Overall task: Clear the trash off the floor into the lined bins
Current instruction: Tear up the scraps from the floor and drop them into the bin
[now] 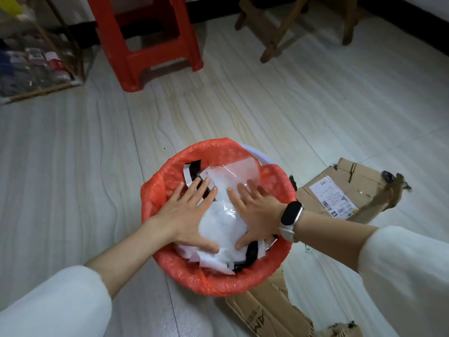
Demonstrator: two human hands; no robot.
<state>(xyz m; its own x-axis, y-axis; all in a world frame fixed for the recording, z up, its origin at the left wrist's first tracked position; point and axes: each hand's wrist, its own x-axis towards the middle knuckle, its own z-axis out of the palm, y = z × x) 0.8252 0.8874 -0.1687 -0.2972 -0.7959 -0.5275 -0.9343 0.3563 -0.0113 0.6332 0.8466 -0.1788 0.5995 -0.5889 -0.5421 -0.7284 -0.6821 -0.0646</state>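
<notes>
Not really a grip here at all: both hands are spread wide and flat, holding nothing. The left hand [192, 210] and the right hand [257, 215] sit side by side, palms down on the pile of white paper and plastic scraps [223, 222], fingers straight and fanned out. Looks like the person is squashing the stuff down so more fits in, which would explain the flat palms instead of a pinch.

The trash sits heaped inside the bin [252, 154], which stands on the floor [73, 154] and has a red liner bag [213, 280] folded over its rim. A clear plastic sheet [233, 171] pokes up at the far side, and some black-and-white scraps stick out near the edges.

Still plenty left to clear, probably: a torn cardboard box with a shipping label [345, 190] lies just right of the bin, and a flattened cardboard piece [264, 310] lies partly under its near side. Those look too big to go in without folding.

Further back there's a red plastic stool [145, 52] and wooden furniture legs [279, 35].
</notes>
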